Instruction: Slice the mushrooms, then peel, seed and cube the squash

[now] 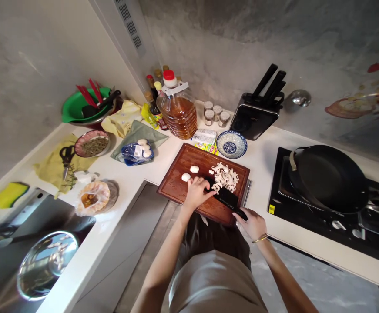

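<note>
My right hand (253,224) grips the handle of a black-bladed knife (226,198) that lies across the wooden cutting board (182,184). My left hand (197,191) has its fingers curled down on a mushroom right at the blade. A pile of sliced white mushrooms (226,176) sits just beyond the knife. Two whole mushrooms (189,173) rest on the board to the left of my left hand.
A blue patterned bowl (231,144) and a big oil bottle (177,108) stand behind the board, with a knife block (257,111) further right. A black pan (328,178) sits on the stove. A mushroom pack (137,152), plates and a sink (42,243) lie left.
</note>
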A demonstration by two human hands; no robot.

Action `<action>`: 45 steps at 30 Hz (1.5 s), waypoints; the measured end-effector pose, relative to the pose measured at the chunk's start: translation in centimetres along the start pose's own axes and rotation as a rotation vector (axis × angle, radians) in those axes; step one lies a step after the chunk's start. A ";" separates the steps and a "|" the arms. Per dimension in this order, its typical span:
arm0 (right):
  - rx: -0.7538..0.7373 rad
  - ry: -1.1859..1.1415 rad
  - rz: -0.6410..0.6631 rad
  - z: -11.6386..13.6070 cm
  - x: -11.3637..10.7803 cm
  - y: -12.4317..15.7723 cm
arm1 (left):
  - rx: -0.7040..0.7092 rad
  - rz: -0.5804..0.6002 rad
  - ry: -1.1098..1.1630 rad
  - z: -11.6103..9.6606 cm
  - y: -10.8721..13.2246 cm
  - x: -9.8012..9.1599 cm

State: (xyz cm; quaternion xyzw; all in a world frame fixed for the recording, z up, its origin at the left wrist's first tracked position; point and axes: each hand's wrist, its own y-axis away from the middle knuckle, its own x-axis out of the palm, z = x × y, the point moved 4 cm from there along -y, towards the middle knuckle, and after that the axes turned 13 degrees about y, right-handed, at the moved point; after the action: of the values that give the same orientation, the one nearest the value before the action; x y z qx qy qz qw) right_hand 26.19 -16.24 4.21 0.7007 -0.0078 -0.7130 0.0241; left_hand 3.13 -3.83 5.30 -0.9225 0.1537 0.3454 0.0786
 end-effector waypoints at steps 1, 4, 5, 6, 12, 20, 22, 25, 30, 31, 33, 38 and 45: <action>-0.019 0.011 -0.011 -0.1 -0.1 -0.1 | 0.036 0.105 -0.008 -0.3 -0.4 0.5; -0.073 0.041 -0.040 -0.3 -0.4 -0.2 | 0.092 0.289 -0.003 -0.5 -1.9 2.0; -0.087 0.050 -0.047 -0.4 -0.5 -0.2 | 0.103 0.320 0.002 -0.4 -2.4 2.5; -0.099 0.059 -0.051 -0.4 -0.5 -0.2 | 0.110 0.341 0.005 -0.3 -2.8 2.9; -0.108 0.083 -0.034 -0.5 -0.1 0.0 | 0.120 0.348 -0.048 0.6 -4.4 5.4; -0.137 -0.092 0.045 1.0 0.4 1.2 | 0.094 0.189 -0.109 1.1 -5.5 4.2; -0.103 -0.187 0.127 1.3 1.0 1.5 | 0.046 0.064 -0.112 1.9 -5.7 2.0; -0.039 -0.397 0.245 1.6 2.0 1.6 | -0.067 -0.062 -0.130 3.9 -5.7 -1.1; 0.091 -0.659 0.361 1.3 3.6 1.3 | -0.226 0.030 -0.234 7.2 -5.9 -2.3; 0.118 -0.683 0.372 1.2 3.8 1.2 | -0.244 0.058 -0.251 7.6 -6.0 -2.0; 0.179 -0.706 0.373 0.7 4.0 1.1 | -0.249 0.084 -0.288 7.8 -6.1 -1.5; 0.313 -0.693 0.323 -0.2 3.6 0.7 | -0.162 0.039 -0.356 5.5 -4.4 0.4; 0.202 -0.594 0.232 1.2 2.7 0.5 | -0.328 -0.014 -0.228 2.9 2.8 5.2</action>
State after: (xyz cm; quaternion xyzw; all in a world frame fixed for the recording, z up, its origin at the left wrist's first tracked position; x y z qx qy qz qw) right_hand 24.92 -16.90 1.53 0.4556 -0.1648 -0.8742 0.0323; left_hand 4.09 -6.88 -0.44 -0.8788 0.0790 0.4675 -0.0533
